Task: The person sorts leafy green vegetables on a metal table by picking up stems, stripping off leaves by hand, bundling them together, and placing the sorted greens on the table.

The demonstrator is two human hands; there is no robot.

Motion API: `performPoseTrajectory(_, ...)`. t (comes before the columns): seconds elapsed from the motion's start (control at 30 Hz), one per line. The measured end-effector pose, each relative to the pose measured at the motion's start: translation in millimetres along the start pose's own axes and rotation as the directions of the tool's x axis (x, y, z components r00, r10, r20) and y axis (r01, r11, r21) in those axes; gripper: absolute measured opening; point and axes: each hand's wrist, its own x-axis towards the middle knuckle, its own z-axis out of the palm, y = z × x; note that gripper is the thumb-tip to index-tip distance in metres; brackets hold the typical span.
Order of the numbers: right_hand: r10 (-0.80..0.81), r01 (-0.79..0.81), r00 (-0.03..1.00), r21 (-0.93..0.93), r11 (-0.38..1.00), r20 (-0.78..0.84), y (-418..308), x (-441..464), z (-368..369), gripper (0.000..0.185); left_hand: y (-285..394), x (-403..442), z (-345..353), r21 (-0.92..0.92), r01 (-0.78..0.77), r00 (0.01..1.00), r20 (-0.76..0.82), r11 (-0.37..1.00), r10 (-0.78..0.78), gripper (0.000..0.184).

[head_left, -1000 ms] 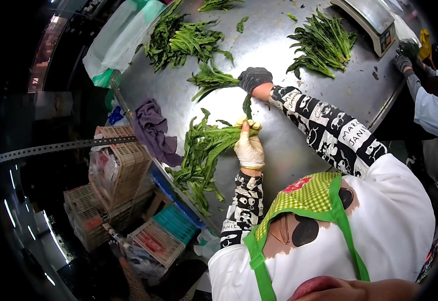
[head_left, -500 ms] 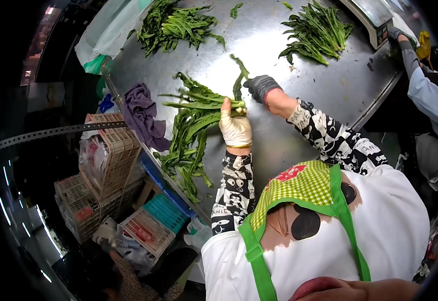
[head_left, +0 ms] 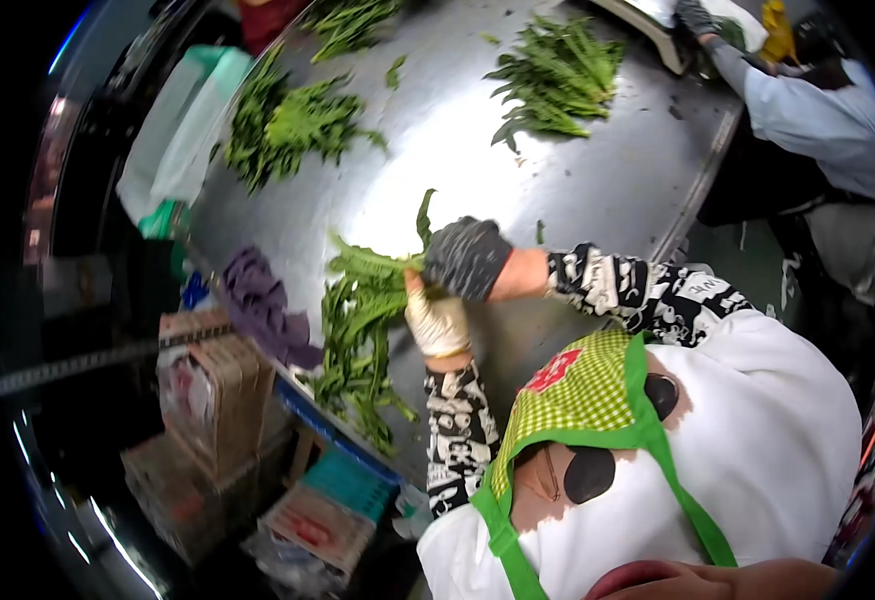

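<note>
My left hand [head_left: 435, 318], in a pale glove, is closed round the stem ends of a bunch of leafy greens [head_left: 362, 300], whose leaves spread left over the metal table [head_left: 577, 190]. Touching it from the upper right is my right hand [head_left: 469, 258], in a dark grey glove, with curled fingers at the stems. One narrow leaf [head_left: 424, 215] sticks up beside the dark glove; whether the fingers grip it or the stems is hidden. A purple cloth [head_left: 262, 305] lies at the table's left edge, near the greens.
Piles of greens lie farther back, at left [head_left: 297, 128] and right [head_left: 562, 80]. A scale [head_left: 657, 25] stands at the back right, beside another person's gloved hand [head_left: 695, 18]. Crates [head_left: 222, 395] are stacked below the table's left edge.
My right hand has moved from a separate bunch of greens back to the stems at my left hand. The left hand keeps its hold. The camera view has shifted.
</note>
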Motion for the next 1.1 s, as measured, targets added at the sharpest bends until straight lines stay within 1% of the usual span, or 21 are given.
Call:
performPoseTrajectory(0.07, 0.096, -0.096, 0.994, -0.001, 0.995, 0.054, 1.6, -1.2, 16.9, 0.019, -4.2, -1.6, 17.5, 0.062, -0.057, 0.998, -0.031, 0.996, 0.059, 0.037)
performPoseTrajectory(0.13, 0.169, -0.168, 0.985, 0.046, 0.985, -0.021, 8.0, -1.3, 33.3, 0.015, -8.6, -1.6, 6.8, 0.300, -0.190, 0.965, -0.117, 0.935, 0.234, 0.031)
performPoseTrajectory(0.17, 0.445, -0.436, 0.890, 0.478, 0.763, 0.102, 11.5, 2.0, 42.6, 0.015, -13.4, -5.2, 19.2, 0.332, -0.230, 0.947, -0.139, 0.915, 0.289, 0.029)
performPoseTrajectory(0.2, 0.595, -0.585, 0.733, 0.752, 0.303, 0.330, 14.8, 5.0, 50.5, 0.014, -17.2, -9.1, 31.2, 0.366, -0.268, 0.926, -0.158, 0.891, 0.344, 0.027)
performPoseTrajectory(0.23, 0.603, -0.375, 0.629, 0.871, -0.316, 0.490, 20.6, -1.7, 55.9, 0.019, -20.1, -3.3, 21.3, 0.396, -0.347, 0.901, -0.112, 0.850, 0.420, 0.027)
performPoseTrajectory(0.27, 0.459, -0.524, 0.809, 0.805, 0.278, 0.368, 31.4, 2.1, 51.1, 0.029, -17.9, -3.8, 25.8, 0.358, -0.344, 0.900, -0.138, 0.868, 0.413, 0.028)
performPoseTrajectory(0.33, 0.407, -0.638, 0.665, 0.192, 0.746, 0.626, 43.4, 5.5, 45.6, 0.039, -14.5, -6.0, 36.6, 0.276, -0.337, 0.898, -0.192, 0.900, 0.395, 0.030)
performPoseTrajectory(0.4, 0.549, -0.708, 0.687, 0.269, 0.653, 0.476, 34.3, -0.2, 11.9, 0.088, -8.0, -8.4, 32.6, 0.369, -0.277, 0.925, -0.149, 0.887, 0.350, 0.032)
performPoseTrajectory(0.47, 0.463, -0.506, 0.854, 0.589, 0.629, 0.239, 27.2, -5.8, -28.3, 0.098, -10.6, -14.4, 46.0, 0.654, -0.150, 0.904, -0.212, 0.741, 0.371, 0.032)
performPoseTrajectory(0.5, 0.414, -0.504, 0.863, 0.569, 0.650, 0.291, 20.6, -2.7, -52.7, 0.104, -21.5, 0.9, 22.3, 0.757, -0.155, 0.942, -0.080, 0.634, 0.326, 0.027)
performPoseTrajectory(0.53, 0.360, -0.496, 0.867, 0.552, 0.670, 0.344, 13.3, 0.5, -67.0, 0.111, -37.0, 14.2, 2.5, 0.417, -0.084, 0.995, -0.016, 0.905, 0.100, 0.030)
performPoseTrajectory(0.6, 0.436, -0.422, 0.897, 0.447, 0.789, 0.078, 14.2, -1.9, -36.5, 0.096, -65.8, 28.5, -22.0, 0.633, -0.271, 0.962, 0.169, 0.725, 0.213, 0.035)
performPoseTrajectory(0.63, 0.497, -0.471, 0.866, 0.414, 0.779, 0.051, 22.0, -2.9, -28.1, 0.095, -73.3, 24.6, -12.4, 0.737, -0.382, 0.924, 0.296, 0.558, 0.241, 0.037)
performPoseTrajectory(0.67, 0.532, -0.498, 0.847, 0.379, 0.780, 0.018, 34.2, -5.6, -26.6, 0.093, -61.0, 2.1, 39.7, 0.837, -0.487, 0.873, 0.461, 0.249, 0.160, 0.040)
performPoseTrajectory(0.7, 0.558, -0.519, 0.830, 0.332, 0.788, -0.026, 47.6, -7.0, -26.8, 0.092, -54.6, 0.9, 53.8, 0.838, -0.442, 0.896, 0.427, 0.321, 0.120, 0.046)
performPoseTrajectory(0.73, 0.577, -0.539, 0.813, 0.279, 0.795, -0.075, 64.2, -10.5, -30.0, 0.091, -49.9, -1.3, 61.3, 0.916, -0.387, 0.921, 0.379, 0.103, 0.085, 0.051)
performPoseTrajectory(0.8, 0.605, -0.587, 0.781, 0.149, 0.796, -0.155, 102.2, -20.3, -49.2, 0.088, -37.8, -4.9, 63.6, 0.762, -0.528, 0.739, 0.630, -0.376, 0.239, 0.059)
performPoseTrajectory(0.93, 0.699, -0.719, 0.695, -0.140, 0.681, -0.171, 173.6, -30.9, -103.4, 0.082, -20.2, -1.2, 39.7, 0.760, -0.340, 0.763, 0.567, -0.553, 0.310, 0.068)
performPoseTrajectory(1.0, 0.806, -0.802, 0.579, -0.262, 0.537, -0.119, 201.2, -36.3, -126.8, 0.080, -17.0, 1.7, 40.6, 0.724, -0.281, 0.770, 0.562, -0.630, 0.303, 0.067)
performPoseTrajectory(1.07, 0.863, -0.816, 0.494, -0.401, 0.416, -0.110, 211.3, -33.7, -142.1, 0.077, -14.3, 6.7, 34.3, 0.687, -0.257, 0.814, 0.533, -0.680, 0.231, 0.055)
performPoseTrajectory(1.1, 0.699, -0.725, 0.653, -0.505, 0.468, -0.291, 220.8, -40.9, -131.2, 0.077, -11.0, 6.6, 30.9, 0.658, -0.217, 0.838, 0.504, -0.721, 0.207, 0.050)
